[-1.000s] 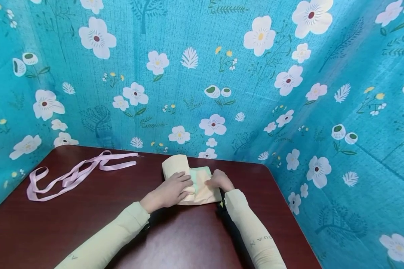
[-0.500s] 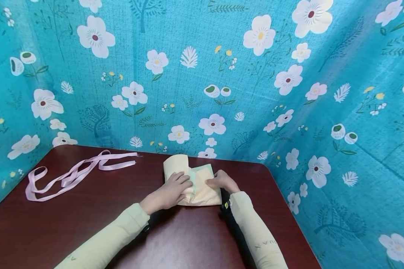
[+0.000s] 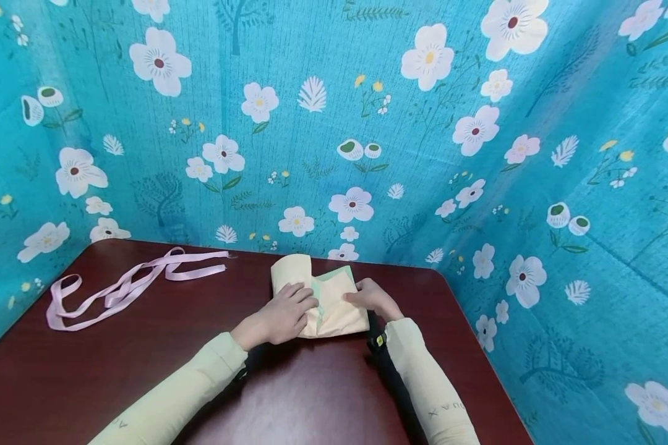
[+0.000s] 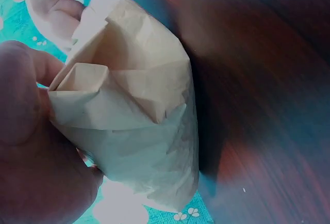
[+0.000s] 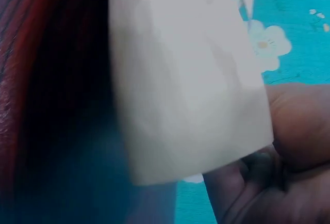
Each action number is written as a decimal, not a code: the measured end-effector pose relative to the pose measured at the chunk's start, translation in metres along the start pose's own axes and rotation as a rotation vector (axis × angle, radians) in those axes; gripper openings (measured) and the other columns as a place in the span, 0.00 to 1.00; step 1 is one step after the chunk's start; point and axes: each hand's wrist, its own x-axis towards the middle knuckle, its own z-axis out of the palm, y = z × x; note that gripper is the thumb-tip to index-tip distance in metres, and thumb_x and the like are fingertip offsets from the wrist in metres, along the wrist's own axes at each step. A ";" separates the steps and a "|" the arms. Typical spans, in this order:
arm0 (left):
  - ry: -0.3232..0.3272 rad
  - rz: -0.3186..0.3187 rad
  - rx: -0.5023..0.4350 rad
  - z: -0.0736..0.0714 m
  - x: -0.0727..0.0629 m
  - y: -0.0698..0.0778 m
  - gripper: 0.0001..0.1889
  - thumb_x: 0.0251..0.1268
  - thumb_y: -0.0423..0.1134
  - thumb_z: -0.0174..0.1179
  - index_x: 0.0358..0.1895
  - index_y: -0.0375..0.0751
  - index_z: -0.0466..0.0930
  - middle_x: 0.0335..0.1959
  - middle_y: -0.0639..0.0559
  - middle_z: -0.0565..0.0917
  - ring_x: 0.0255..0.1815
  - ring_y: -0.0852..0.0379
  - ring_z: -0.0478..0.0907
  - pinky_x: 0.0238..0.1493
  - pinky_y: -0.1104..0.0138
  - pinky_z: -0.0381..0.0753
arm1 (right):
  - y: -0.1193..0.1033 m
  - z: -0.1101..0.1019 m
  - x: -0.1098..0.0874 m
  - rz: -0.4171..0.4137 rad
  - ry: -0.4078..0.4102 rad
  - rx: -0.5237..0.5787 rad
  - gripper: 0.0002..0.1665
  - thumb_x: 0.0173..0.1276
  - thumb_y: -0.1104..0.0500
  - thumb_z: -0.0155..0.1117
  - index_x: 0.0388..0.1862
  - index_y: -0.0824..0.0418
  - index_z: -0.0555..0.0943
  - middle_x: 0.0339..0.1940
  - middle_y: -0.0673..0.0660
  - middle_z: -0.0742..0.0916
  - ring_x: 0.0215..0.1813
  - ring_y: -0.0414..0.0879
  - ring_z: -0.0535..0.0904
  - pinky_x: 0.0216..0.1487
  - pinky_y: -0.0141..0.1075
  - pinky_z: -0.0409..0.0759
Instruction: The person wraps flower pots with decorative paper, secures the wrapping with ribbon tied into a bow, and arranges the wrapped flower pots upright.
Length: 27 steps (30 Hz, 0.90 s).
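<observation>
Cream wrapping paper [image 3: 338, 309] with pale green edging is folded into a bundle on the dark red table. Its left part stands up as a taller fold. My left hand [image 3: 286, 314] holds that left part, its fingers laid across the front. In the left wrist view, the folded end of the paper [image 4: 139, 152] opens in a pocket beside the left hand [image 4: 31, 131]. My right hand [image 3: 374, 298] pinches the bundle's right edge between thumb and fingers. The right wrist view shows the right hand [image 5: 289, 167] at a smooth paper edge. Whatever the paper wraps is hidden.
A pink ribbon [image 3: 128, 290] lies in loose loops on the left of the table [image 3: 289, 395]. Blue floral cloth [image 3: 312, 123] hangs behind the table and along both sides.
My right hand has shifted slightly right, drawing the paper's right edge outward. The green-edged corner stands a little higher and wider. The left hand stays nearly in place.
</observation>
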 end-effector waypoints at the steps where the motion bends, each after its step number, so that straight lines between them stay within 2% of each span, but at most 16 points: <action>1: -0.009 0.000 0.005 0.000 0.000 0.000 0.17 0.77 0.35 0.46 0.62 0.38 0.75 0.67 0.38 0.73 0.73 0.33 0.62 0.73 0.40 0.59 | -0.001 0.000 -0.001 -0.012 0.000 0.008 0.23 0.69 0.57 0.70 0.15 0.57 0.73 0.11 0.47 0.65 0.16 0.41 0.59 0.21 0.33 0.62; 5: -0.023 0.005 0.024 0.002 -0.002 0.002 0.16 0.78 0.34 0.47 0.63 0.38 0.74 0.66 0.38 0.74 0.73 0.33 0.63 0.73 0.41 0.60 | -0.006 0.000 -0.008 -0.057 -0.002 0.032 0.29 0.69 0.57 0.70 0.10 0.54 0.68 0.10 0.46 0.63 0.14 0.40 0.56 0.19 0.34 0.60; 10: 0.010 0.016 0.026 0.001 -0.001 0.005 0.14 0.77 0.32 0.48 0.60 0.35 0.72 0.64 0.37 0.74 0.72 0.32 0.64 0.73 0.41 0.61 | -0.018 -0.003 -0.018 -0.127 0.021 0.054 0.31 0.69 0.58 0.69 0.09 0.55 0.65 0.09 0.46 0.61 0.12 0.40 0.53 0.16 0.33 0.55; 14: 0.046 0.020 0.026 0.002 0.001 0.003 0.11 0.77 0.32 0.47 0.56 0.36 0.72 0.62 0.39 0.75 0.72 0.32 0.65 0.73 0.42 0.61 | -0.029 -0.005 -0.023 -0.174 0.061 0.044 0.28 0.70 0.60 0.68 0.09 0.57 0.70 0.09 0.46 0.61 0.12 0.40 0.56 0.16 0.33 0.58; 17: 0.066 0.018 0.000 0.005 0.000 0.001 0.10 0.76 0.32 0.49 0.55 0.38 0.73 0.61 0.40 0.76 0.71 0.33 0.66 0.73 0.42 0.61 | -0.035 -0.002 -0.025 -0.189 0.085 0.026 0.21 0.69 0.61 0.68 0.14 0.63 0.80 0.08 0.47 0.67 0.13 0.40 0.63 0.17 0.32 0.62; 20: 0.060 0.014 -0.057 0.005 0.001 0.002 0.10 0.75 0.31 0.53 0.55 0.37 0.75 0.61 0.40 0.78 0.71 0.32 0.66 0.73 0.41 0.60 | -0.040 0.003 -0.027 -0.197 0.097 0.015 0.16 0.69 0.62 0.67 0.21 0.66 0.85 0.09 0.49 0.73 0.14 0.40 0.69 0.18 0.32 0.66; 22: 0.041 0.004 -0.091 0.003 0.003 0.002 0.11 0.73 0.30 0.56 0.55 0.35 0.77 0.61 0.39 0.78 0.71 0.31 0.66 0.73 0.40 0.60 | -0.044 0.006 -0.030 -0.212 0.087 0.005 0.19 0.70 0.62 0.67 0.17 0.65 0.82 0.09 0.48 0.72 0.14 0.40 0.69 0.17 0.32 0.66; 25: 0.017 -0.004 -0.118 0.001 0.005 0.000 0.13 0.72 0.29 0.57 0.56 0.32 0.79 0.63 0.36 0.78 0.72 0.31 0.66 0.73 0.39 0.59 | -0.051 0.008 -0.032 -0.237 0.076 0.002 0.28 0.71 0.62 0.65 0.09 0.58 0.71 0.07 0.46 0.66 0.11 0.39 0.62 0.15 0.32 0.62; 27: 0.017 -0.007 -0.126 -0.001 0.007 -0.001 0.13 0.71 0.28 0.58 0.56 0.32 0.80 0.63 0.35 0.78 0.72 0.31 0.66 0.73 0.39 0.59 | -0.056 0.009 -0.033 -0.259 0.074 0.005 0.32 0.71 0.62 0.64 0.07 0.55 0.64 0.07 0.46 0.62 0.09 0.39 0.57 0.14 0.32 0.58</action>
